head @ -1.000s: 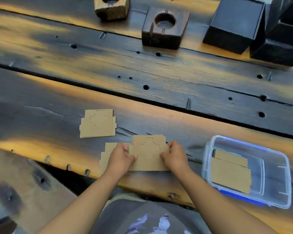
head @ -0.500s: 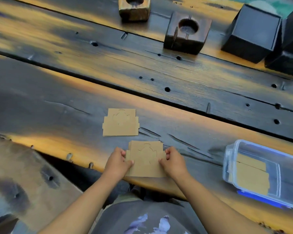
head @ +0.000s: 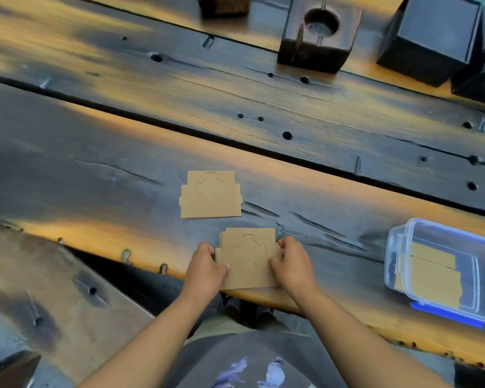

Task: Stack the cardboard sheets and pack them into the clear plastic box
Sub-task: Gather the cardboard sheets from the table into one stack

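left hand point(head: 206, 268) and right hand point(head: 290, 263) are both clamped on the near stack of cardboard sheets point(head: 248, 259), one on each side edge, thumbs over the top face. the stack lies on the wooden table point(head: 95, 163) at its near edge, in front of the person.

handling, judged: thin die-cut card, light, fairly stiff across the face yet easily bent at the side tabs. edges on the left show slightly stepped, so the sheets slide on one another. best hold is at opposite side edges, as now, with pressure inward to square them (a pinch at one corner would likely fan the pile).

count: two piles on the table, the held one and a second stack point(head: 210, 196) just beyond it, untouched. sheets per pile cannot be told. one clear plastic box point(head: 398, 247) well apart to the right, lid off, with cardboard already inside point(head: 431, 278); number inside unclear. farther back: a dark wooden block point(head: 317, 49) with a round recess, and a black box point(head: 429, 37).
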